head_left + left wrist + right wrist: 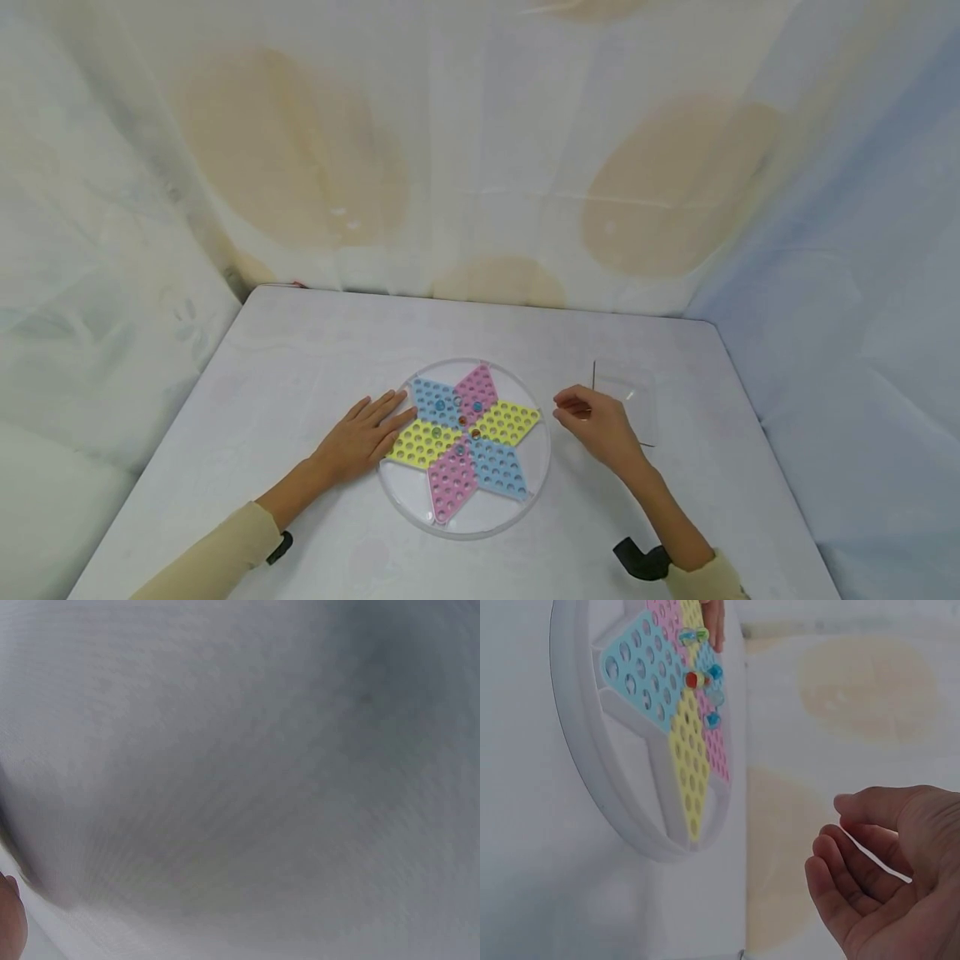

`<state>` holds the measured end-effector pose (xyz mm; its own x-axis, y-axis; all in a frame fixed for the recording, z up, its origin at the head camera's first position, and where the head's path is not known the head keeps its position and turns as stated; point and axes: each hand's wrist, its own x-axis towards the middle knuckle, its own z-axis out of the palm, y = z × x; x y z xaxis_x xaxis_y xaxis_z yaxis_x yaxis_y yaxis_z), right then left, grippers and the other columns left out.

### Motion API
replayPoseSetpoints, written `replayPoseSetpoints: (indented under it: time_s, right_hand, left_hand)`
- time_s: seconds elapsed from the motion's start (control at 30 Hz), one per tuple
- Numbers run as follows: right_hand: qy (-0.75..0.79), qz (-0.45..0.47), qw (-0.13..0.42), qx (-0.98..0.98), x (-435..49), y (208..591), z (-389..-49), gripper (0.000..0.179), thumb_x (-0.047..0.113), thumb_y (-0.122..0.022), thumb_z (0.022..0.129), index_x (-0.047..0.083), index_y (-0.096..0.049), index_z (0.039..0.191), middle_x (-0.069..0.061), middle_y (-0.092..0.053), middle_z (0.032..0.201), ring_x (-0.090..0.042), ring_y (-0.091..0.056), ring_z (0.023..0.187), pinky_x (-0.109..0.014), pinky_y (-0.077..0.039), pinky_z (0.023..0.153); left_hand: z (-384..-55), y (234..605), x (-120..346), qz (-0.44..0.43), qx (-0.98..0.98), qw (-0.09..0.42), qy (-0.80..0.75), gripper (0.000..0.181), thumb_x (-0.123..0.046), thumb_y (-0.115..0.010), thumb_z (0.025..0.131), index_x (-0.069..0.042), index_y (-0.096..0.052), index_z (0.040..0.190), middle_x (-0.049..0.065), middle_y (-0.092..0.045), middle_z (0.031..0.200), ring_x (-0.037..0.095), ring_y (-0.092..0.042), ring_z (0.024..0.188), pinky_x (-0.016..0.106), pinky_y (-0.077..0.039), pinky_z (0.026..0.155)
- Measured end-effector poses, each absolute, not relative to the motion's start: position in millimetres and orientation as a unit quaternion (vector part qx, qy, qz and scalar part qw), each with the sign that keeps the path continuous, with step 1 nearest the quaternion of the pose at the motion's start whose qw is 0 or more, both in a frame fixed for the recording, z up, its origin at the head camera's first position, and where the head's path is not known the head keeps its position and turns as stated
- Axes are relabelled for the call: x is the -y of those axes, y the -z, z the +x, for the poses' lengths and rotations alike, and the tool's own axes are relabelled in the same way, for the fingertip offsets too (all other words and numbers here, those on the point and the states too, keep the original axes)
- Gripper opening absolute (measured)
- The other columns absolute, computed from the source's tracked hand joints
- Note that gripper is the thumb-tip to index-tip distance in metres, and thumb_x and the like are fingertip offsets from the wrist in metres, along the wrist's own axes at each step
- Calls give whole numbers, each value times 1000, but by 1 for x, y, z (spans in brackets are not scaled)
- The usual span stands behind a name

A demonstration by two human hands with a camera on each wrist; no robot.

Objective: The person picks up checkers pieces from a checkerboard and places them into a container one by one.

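1. A round game board [501, 524] sits in the middle of the counter [315, 333], its raised rim smooth and pale; six diamonds of pink, yellow and blue, all dotted with round hollows, make a star.
2. Several small glassy marbles [476, 434] cluster around the star's centre, some blue, some orange, one greenish.
3. The left hand [360, 437] lies flat with fingers spread and extended over the board's left edge, gripping nothing.
4. The right hand [600, 423] hangs just right of the board, fingers curled in and thumb close to the index finger (whether it pinches something small, one cannot tell).
5. Beside that hand, to its far right, lies a clear, squarish piece [637, 392] with thin dark edges; sheet or box is hard to say.
6. Pale yellow sleeves [217, 546] and black bands [280, 547] show on both arms.
7. A white curtain [480, 167] with tan, rounded patches hangs along the far side.
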<state>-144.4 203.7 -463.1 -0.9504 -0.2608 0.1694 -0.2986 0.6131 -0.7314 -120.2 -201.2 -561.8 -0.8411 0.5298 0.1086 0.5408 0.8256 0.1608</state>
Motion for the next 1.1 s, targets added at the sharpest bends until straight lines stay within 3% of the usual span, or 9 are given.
replayPoseSetpoints:
  time_s: [0.47,1.1]
  right_hand:
    - [-430,161,-15,888,-171,480,-130,19,5,-78,85,3,-72,103,2,-69,92,-11,-65,82,-28,-57,79]
    - [-452,196,-60,868,-144,510,-123,20,6,-76,87,2,-72,106,-4,-71,98,-16,-67,85,-26,-56,79]
  left_hand:
    - [-120,563,201,-279,954,34,104,51,-35,-48,104,-25,-42,154,6,-27,163,27,-24,149,53,-23,116]
    - [-119,562,200,-280,953,39,109,51,-36,-47,104,-24,-43,153,7,-29,162,29,-25,148,54,-23,116]
